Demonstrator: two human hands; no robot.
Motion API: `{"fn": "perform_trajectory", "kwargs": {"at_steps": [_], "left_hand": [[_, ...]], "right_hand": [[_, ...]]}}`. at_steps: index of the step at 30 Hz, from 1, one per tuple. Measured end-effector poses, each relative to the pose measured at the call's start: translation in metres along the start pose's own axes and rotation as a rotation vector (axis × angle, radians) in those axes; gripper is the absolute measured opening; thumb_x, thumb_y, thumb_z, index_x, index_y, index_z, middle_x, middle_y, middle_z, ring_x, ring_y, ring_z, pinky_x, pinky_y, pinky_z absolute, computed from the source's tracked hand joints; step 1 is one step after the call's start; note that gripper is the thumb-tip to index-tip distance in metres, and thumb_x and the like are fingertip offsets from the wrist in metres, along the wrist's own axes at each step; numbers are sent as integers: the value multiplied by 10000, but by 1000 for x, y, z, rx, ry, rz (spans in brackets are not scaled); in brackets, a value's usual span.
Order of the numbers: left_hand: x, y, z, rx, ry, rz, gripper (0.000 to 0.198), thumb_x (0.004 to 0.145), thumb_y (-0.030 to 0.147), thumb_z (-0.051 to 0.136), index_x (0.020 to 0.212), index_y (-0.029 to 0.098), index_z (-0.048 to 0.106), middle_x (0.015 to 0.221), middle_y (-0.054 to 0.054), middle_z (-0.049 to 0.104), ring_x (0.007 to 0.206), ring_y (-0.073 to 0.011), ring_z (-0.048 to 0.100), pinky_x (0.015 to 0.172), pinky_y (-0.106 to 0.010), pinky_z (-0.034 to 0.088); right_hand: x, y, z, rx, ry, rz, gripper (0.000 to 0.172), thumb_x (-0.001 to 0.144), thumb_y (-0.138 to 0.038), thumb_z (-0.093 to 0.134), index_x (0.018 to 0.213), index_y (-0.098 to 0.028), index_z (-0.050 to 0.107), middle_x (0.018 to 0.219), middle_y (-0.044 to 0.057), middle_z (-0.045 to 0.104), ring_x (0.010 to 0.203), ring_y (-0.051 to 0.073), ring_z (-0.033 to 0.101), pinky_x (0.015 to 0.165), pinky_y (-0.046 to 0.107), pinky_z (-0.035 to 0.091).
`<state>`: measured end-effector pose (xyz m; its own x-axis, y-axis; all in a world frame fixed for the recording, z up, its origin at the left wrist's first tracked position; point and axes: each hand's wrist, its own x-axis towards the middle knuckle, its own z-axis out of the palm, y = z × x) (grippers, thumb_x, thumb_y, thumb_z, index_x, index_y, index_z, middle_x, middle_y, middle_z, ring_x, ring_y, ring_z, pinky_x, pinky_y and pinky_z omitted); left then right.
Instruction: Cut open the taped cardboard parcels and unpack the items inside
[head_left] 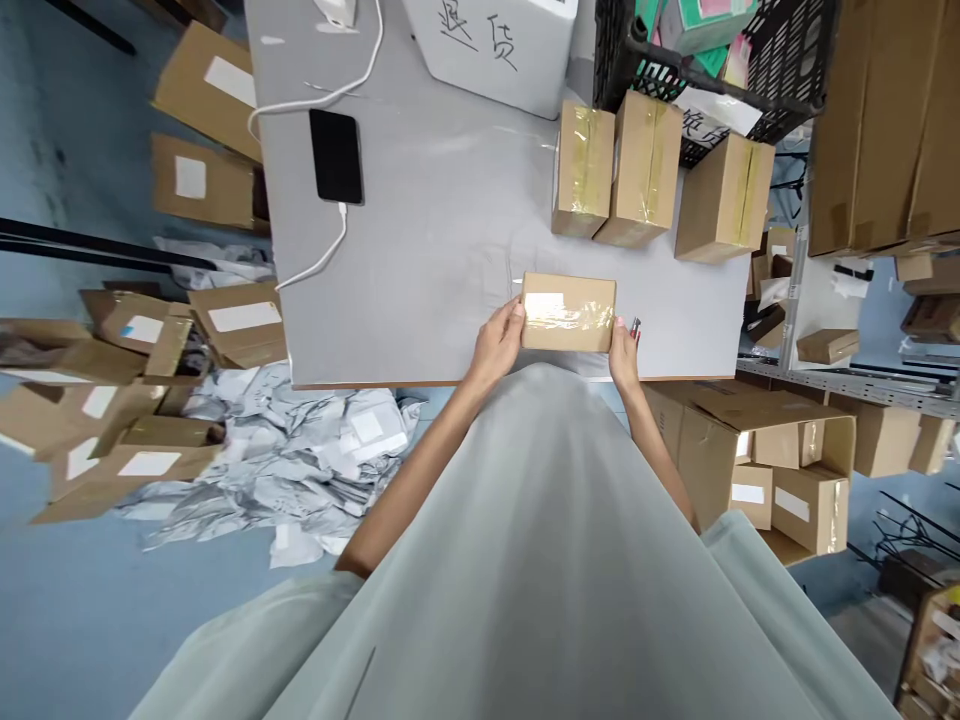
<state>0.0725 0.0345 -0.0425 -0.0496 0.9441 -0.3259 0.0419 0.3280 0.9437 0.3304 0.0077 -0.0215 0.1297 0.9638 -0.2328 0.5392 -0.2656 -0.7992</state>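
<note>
A small taped cardboard box (570, 318) with a white label is held level at the table's front edge. My left hand (498, 342) grips its left end, thumb on top. At the right end, my right hand (622, 352) holds the box, and a small red and silver object (635, 330) shows beside its fingers; whether that hand also grips it I cannot tell. Beyond the box, three taped cartons stand on the grey table (435, 240): one on the left (583, 170), one in the middle (642, 170) and one on the right (724, 198).
A black phone (336, 157) with a white cable lies back left. Behind are a white bin (499, 50) and a black crate (795, 50). Opened boxes and grey plastic wrappings (300, 440) cover the floor at left. A large carton (697, 430) holding boxes stands at right.
</note>
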Motion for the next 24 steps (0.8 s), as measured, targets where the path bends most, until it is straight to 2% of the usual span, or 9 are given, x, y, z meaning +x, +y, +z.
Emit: {"fn": "perform_trajectory", "kwargs": {"at_steps": [3, 6, 9, 13, 17, 18, 20, 22, 24], "left_hand": [[8, -15, -26, 16, -5, 32, 673, 1050, 732, 665, 1432, 187, 758, 1434, -157, 785, 1359, -334, 724, 1235, -472, 545], [18, -41, -61, 21, 99, -20, 686, 1004, 761, 703, 1372, 183, 749, 1418, -170, 783, 1330, -321, 730, 1232, -466, 548], [31, -70, -96, 11, 216, -142, 632, 1025, 714, 683, 1375, 191, 734, 1505, -184, 742, 1399, -291, 701, 1273, -446, 514], [45, -96, -128, 3, 293, -259, 612, 1005, 683, 698, 1336, 169, 735, 1508, -198, 735, 1421, -273, 687, 1302, -458, 484], [47, -99, -148, -47, 225, -260, 652, 927, 778, 701, 1198, 188, 766, 1287, -147, 821, 1191, -255, 765, 1156, -449, 598], [44, -97, -152, -55, 214, -271, 664, 909, 796, 699, 1177, 192, 770, 1253, -142, 828, 1137, -252, 776, 1105, -439, 622], [37, -89, -159, -71, 193, -301, 682, 898, 813, 687, 1180, 197, 768, 1217, -142, 834, 1077, -248, 789, 1012, -420, 652], [29, -81, -162, -94, 167, -317, 690, 913, 814, 669, 1221, 204, 759, 1202, -145, 836, 1076, -254, 799, 952, -410, 663], [22, -73, -161, -106, 148, -319, 695, 930, 821, 648, 1250, 213, 750, 1204, -150, 838, 1109, -269, 804, 936, -419, 668]], "right_hand": [[-6, -29, 17, 108, 19, 47, 899, 1121, -871, 231, 1537, -242, 721, 1567, 154, 721, 1545, 283, 620, 1301, 551, 511], [-17, -59, 43, 126, -64, -31, 842, 1124, -864, 326, 1539, -262, 743, 1670, 136, 656, 1633, 276, 542, 1368, 540, 439], [-25, -81, 78, 114, -185, -139, 761, 1135, -822, 410, 1541, -279, 754, 1742, 126, 592, 1674, 275, 501, 1420, 516, 368], [-25, -96, 131, 63, -372, -244, 607, 1187, -654, 459, 1606, -286, 698, 1813, 74, 510, 1715, 240, 445, 1444, 464, 341], [-16, -100, 161, -68, -480, -323, 532, 1186, -432, 514, 1617, -161, 668, 1828, 119, 482, 1744, 243, 390, 1454, 413, 325], [-12, -99, 161, -99, -455, -326, 511, 1177, -404, 524, 1588, -148, 688, 1811, 133, 504, 1738, 250, 403, 1453, 413, 330], [-5, -91, 153, -132, -314, -281, 466, 1166, -404, 536, 1527, -177, 724, 1761, 136, 562, 1706, 255, 453, 1444, 435, 351], [3, -77, 138, -126, -93, -154, 462, 1155, -478, 552, 1499, -220, 724, 1692, 148, 626, 1657, 270, 517, 1429, 504, 373], [9, -60, 120, -99, 65, -1, 567, 1101, -608, 612, 1478, -199, 720, 1620, 204, 675, 1596, 334, 576, 1389, 605, 408]]}}
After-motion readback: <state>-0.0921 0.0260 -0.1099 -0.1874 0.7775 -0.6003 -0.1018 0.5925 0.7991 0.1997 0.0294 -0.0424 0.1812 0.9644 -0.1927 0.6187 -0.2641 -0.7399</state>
